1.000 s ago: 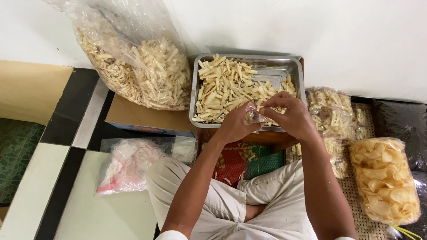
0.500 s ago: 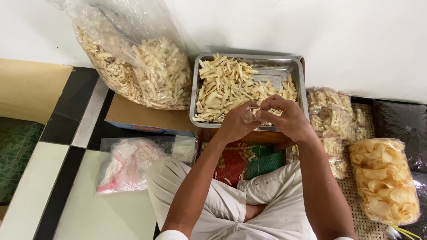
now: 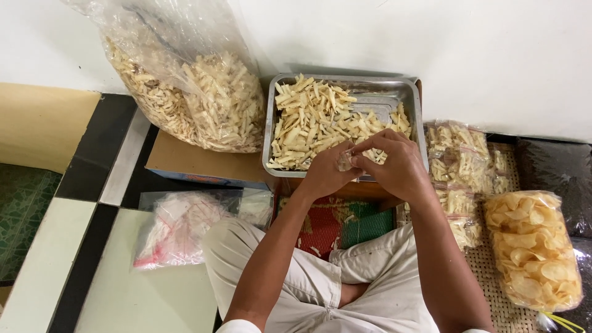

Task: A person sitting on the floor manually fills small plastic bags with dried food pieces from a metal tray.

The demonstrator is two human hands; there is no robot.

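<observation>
Just above the near rim of the metal tray (image 3: pixel 408 94), both hands meet around a small clear plastic bag (image 3: pixel 344 161). The left hand (image 3: pixel 325 174) comes up from below, its fingers curled shut on the bag's lower side. The right hand (image 3: pixel 394 165) reaches in from the right, its fingertips (image 3: pixel 356 154) pinched closed on the bag's top edge, so the bag sits squeezed between the two sets of fingers and is mostly hidden by them. Pale chip sticks (image 3: pixel 314 120) fill the left and middle of the tray behind the hands. A large plastic sack (image 3: pixel 191 86) of the same sticks leans against the wall to the left. Small filled packets (image 3: pixel 459 163) lie just right of the tray, with a bag of round crisps (image 3: pixel 533 250) beyond them.
</observation>
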